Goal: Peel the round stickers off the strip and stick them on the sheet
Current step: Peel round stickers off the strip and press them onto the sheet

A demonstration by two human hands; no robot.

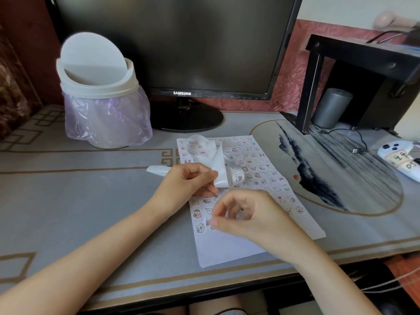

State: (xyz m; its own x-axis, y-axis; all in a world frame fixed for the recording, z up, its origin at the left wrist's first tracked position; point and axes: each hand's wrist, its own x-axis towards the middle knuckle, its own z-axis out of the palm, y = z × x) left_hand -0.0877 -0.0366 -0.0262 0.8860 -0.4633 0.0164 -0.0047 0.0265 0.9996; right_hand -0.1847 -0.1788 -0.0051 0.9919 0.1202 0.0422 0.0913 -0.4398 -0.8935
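On my feed the thumb and forefinger of the right hand (247, 214) are closed tip to tip on a small pale sticker (207, 222). They are low over the near left part of the sheet (227, 248). The sticker is blurred and I cannot tell whether it touches the paper. The other fingers (229, 201) of that hand curl loosely above it.

Just beyond, the left hand (188, 178) pinches the strip (220, 171) between thumb and curled fingers. It holds the strip off the sheet. The strip is white backing paper. It loops up and back over the far end of the sheet, and one loose end pokes out to the left of the hand. A cartoon sticker on the strip shows just right of the pinch.

The sheet lies slanted on the bench (91, 201). Rows of small cartoon stickers (256, 164) cover its far and middle parts, and the near end is bare white.

Further out stand a white swing-lid bin (97, 87) with a lilac bag at far left and a dark Samsung monitor (181, 42) behind. A black stand (363, 53) over a grey cylinder (331, 108) is at far right. A white handheld device (397, 155) lies near the right edge.
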